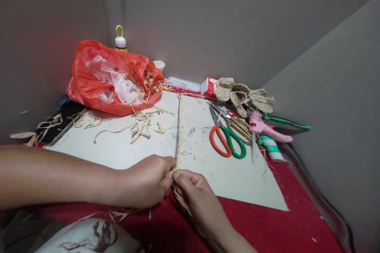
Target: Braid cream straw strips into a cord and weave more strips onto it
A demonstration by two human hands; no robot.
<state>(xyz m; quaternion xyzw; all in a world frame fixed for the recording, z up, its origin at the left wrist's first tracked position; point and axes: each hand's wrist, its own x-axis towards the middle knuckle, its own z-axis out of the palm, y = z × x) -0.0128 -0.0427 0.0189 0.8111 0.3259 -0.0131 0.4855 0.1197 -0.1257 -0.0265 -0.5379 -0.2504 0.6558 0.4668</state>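
- Left hand [148, 182]: curled, gripping the lower end of the fibre braid [179, 126].
- Right hand [196, 193]: pinching beside it.
- Toward twelve o'clock: the fibre braid; even tension should keep plaits regular.
- Two o'clock: scissors [229, 136].

Craft nook, grey walls [190, 16] left, far and right, red-covered desk [308, 217], braid [179, 126] mid-desk, scissors [227, 133] and glue gun [261, 128] right, fibre scraps [144, 125] left
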